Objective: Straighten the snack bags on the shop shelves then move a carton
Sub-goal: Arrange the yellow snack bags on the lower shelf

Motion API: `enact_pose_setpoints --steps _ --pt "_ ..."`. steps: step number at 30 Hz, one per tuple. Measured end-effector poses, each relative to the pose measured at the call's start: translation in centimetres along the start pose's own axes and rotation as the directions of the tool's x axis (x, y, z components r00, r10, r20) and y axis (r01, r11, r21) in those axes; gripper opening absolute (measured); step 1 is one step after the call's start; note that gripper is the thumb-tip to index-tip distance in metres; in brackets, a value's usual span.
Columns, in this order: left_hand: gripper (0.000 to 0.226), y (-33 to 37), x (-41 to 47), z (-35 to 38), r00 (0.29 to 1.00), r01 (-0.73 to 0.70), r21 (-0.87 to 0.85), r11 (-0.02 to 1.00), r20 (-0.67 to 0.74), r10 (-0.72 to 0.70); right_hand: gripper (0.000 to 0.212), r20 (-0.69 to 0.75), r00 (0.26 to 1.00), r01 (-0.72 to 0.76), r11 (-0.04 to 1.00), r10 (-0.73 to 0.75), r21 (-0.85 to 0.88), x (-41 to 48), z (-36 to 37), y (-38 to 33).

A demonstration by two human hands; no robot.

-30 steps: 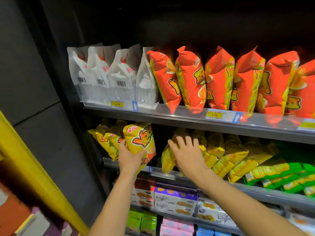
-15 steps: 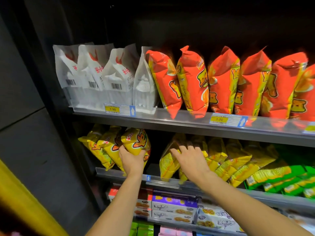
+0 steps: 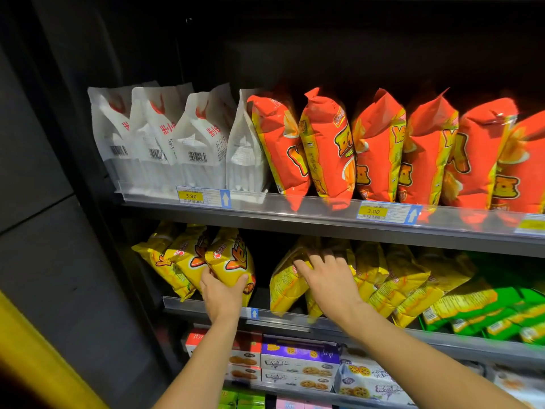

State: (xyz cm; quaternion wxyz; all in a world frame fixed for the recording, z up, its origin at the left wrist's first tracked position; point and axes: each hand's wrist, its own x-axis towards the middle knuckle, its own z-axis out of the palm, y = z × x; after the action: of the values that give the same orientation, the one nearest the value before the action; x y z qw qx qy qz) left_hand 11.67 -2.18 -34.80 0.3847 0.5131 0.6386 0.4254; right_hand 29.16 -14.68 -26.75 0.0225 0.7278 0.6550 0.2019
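Observation:
On the middle shelf (image 3: 295, 318), my left hand (image 3: 221, 296) grips the bottom of a yellow snack bag (image 3: 231, 262), the rightmost of three leaning at the shelf's left end. My right hand (image 3: 327, 280) lies with spread fingers on the leftmost bag of another yellow row (image 3: 287, 283), pressing its top edge. A dark gap separates the two groups. More yellow bags (image 3: 404, 278) lean rightward beyond my right hand, then green bags (image 3: 501, 314).
The upper shelf (image 3: 295, 215) carries white bags (image 3: 165, 143) at left and red bags (image 3: 380, 146) at right, with price tags on its rail. Cartons of biscuits (image 3: 298, 364) stand on the shelf below. A dark side panel (image 3: 59, 231) bounds the left.
The view has shifted closer to the shelves. My left hand has pushed its yellow bag back and down into the left group. My right hand has slid further onto the neighbouring row.

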Motion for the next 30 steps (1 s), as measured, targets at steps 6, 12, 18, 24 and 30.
enact_pose_setpoints --steps 6,12,18,24,30 --pt "0.089 0.8 -2.9 -1.9 0.991 -0.126 0.004 0.992 -0.039 0.126 0.068 -0.145 0.987 -0.067 0.997 0.071 0.035 -0.7 -0.1 0.7" --pt "0.088 4.0 -8.8 -2.6 0.863 -0.454 0.130 0.881 0.309 0.399 0.063 -0.151 0.983 -0.080 0.988 0.100 0.130 -2.9 -1.3 0.8" --pt "0.102 4.4 -13.3 -2.5 0.756 -0.638 0.369 0.677 0.467 0.458 0.055 -0.063 0.995 -0.061 0.963 0.080 0.264 -6.5 -4.1 0.2" --pt "0.075 4.3 -16.8 -4.3 0.809 -0.520 0.314 0.794 0.478 0.340 0.076 0.020 0.999 -0.032 0.790 0.025 0.613 -9.2 -6.7 2.0" --pt "0.067 5.8 -19.0 -6.7 0.881 -0.305 0.191 0.933 0.428 0.201 0.059 0.089 0.956 -0.200 0.395 0.281 0.897 -11.3 -7.8 3.8"
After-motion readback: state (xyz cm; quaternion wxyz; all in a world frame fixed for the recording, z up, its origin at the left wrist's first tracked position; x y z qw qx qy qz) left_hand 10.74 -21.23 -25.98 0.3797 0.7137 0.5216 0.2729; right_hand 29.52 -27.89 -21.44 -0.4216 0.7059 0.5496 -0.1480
